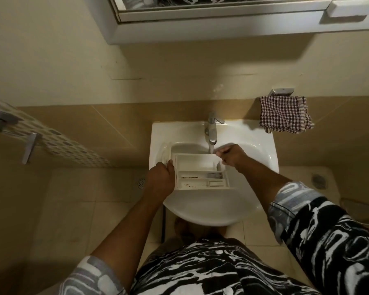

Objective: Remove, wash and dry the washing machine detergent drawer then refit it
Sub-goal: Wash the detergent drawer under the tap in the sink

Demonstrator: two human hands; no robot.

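Note:
The white detergent drawer (197, 171) lies across the basin of the white sink (211, 209), open side up, with dark specks of residue in its near compartments. My left hand (161, 179) grips the drawer's left end. My right hand (230, 155) grips its far right corner, right beside the stream of water running from the chrome tap (211, 129) onto the drawer's far edge.
A checked cloth (284, 113) hangs on a holder on the wall right of the sink. A mirror cabinet (200, 28) hangs above. A patterned door with a metal handle (0, 122) stands at the left. Floor drains (141, 183) sit in the tiled floor on both sides.

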